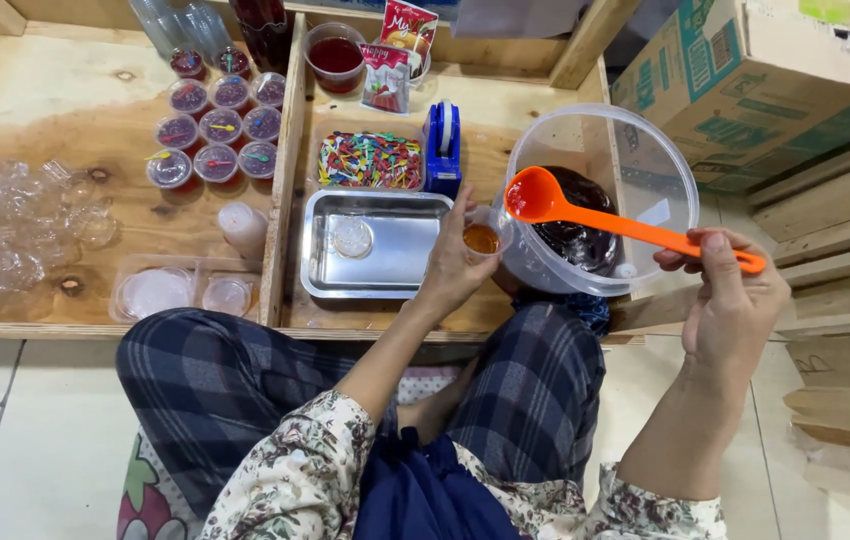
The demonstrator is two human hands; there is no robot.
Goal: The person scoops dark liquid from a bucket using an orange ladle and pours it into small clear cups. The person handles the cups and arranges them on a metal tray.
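Risking a drip onto the table: orange ladle (585, 212) hanging loaded above the clear tub (600, 200), slightly off the small cup (481, 238). Pinching that cup in left hand (455, 265) fingers near the table's front edge, beside the steel tray (375, 243). Gripping the ladle handle in closed right hand (730, 300), just right of the cup.

Pale tiled floor (35, 440), a low plywood tray table (65, 110), stacked wooden planks (845, 260), 1 cardboard box (755, 90).
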